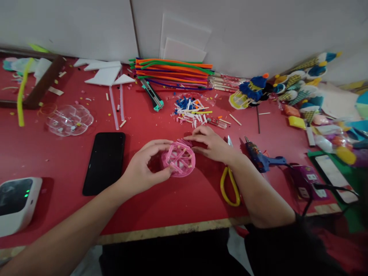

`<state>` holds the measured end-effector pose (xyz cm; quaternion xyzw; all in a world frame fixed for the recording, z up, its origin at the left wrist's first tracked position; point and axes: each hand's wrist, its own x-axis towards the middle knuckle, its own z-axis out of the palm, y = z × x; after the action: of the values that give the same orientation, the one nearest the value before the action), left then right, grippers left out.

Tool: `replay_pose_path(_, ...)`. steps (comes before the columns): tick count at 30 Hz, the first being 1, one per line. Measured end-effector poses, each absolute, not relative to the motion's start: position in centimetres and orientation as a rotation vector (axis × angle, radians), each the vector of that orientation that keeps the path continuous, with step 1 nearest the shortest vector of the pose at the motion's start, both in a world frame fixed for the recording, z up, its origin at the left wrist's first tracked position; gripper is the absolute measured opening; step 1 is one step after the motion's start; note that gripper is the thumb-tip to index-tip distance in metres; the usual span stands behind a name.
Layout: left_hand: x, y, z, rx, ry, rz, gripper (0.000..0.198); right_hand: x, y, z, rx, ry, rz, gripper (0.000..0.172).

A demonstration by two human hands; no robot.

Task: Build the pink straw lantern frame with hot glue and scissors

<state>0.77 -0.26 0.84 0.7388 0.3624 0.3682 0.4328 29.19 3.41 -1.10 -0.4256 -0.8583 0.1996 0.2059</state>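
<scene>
My left hand [146, 163] is closed round the left side of a small pink wheel-shaped craft piece [184, 163], with the thumb near its front and the fingers behind. The piece has a ring-like rim, spokes across its top and pale stick ends. At its far right edge, my right hand [211, 143] has its thumb and fingers closed about some thin pink strips [184, 142]. Whether these strips are joined to the piece, I cannot tell. Partly under my right forearm lie yellow-handled scissors [222, 186].
A black phone [105, 163] lies left of my hands. Beyond them are cut white and blue bits [192, 111], a green cutter [152, 95] and pipe cleaners [172, 73]. A blue glue gun [260, 155] sits right, its cable near a purple box [307, 182].
</scene>
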Motion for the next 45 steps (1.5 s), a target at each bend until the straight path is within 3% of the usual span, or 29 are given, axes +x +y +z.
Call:
replay_pose_path(4,0.8,-0.2,1.0,1.839,0.887,0.925,0.038,29.9,3.4,-0.9,-1.206,-2.307,0.606,0.029)
replay_pose_path(20,0.8,-0.1,0.9,1.809,0.877,0.912,0.039,28.1,2.5,-1.2,-1.191,-2.28,0.25,0.021)
replay_pose_path(32,0.8,-0.1,0.8,1.806,0.868,0.924,0.039,28.3,2.8,-1.3,-1.271,-2.262,0.268,0.019)
replay_pose_path(45,0.9,-0.1,0.9,1.795,0.875,0.916,0.039,28.5,2.8,-0.5,-1.317,-2.29,0.349,0.036)
